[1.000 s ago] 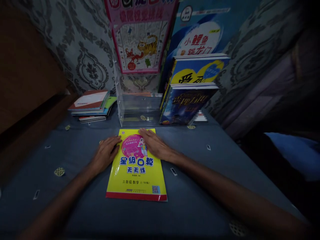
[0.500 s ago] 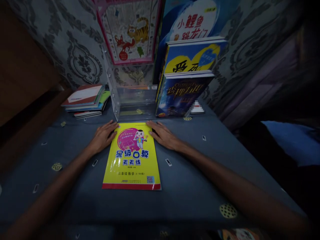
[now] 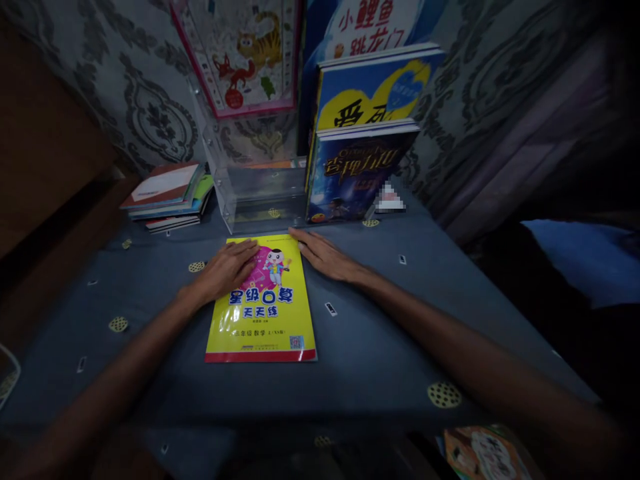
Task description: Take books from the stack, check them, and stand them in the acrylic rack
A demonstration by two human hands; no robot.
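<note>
Lying on the desk (image 3: 370, 360) before the clear book rack (image 3: 220, 187), the yellow math workbook (image 3: 267, 320) points its long axis rackward. At its rack-side end, the left hand (image 3: 227, 269) overlies the cover and the right hand (image 3: 325, 257) meets the corner; each grip is flattened, pinching nothing.

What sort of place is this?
Probably a reading or study corner, perhaps in a home: a yellow third-grade math workbook lies on a cloth-covered table, a clear display rack holds upright books, and more books lie stacked beside it.
</note>
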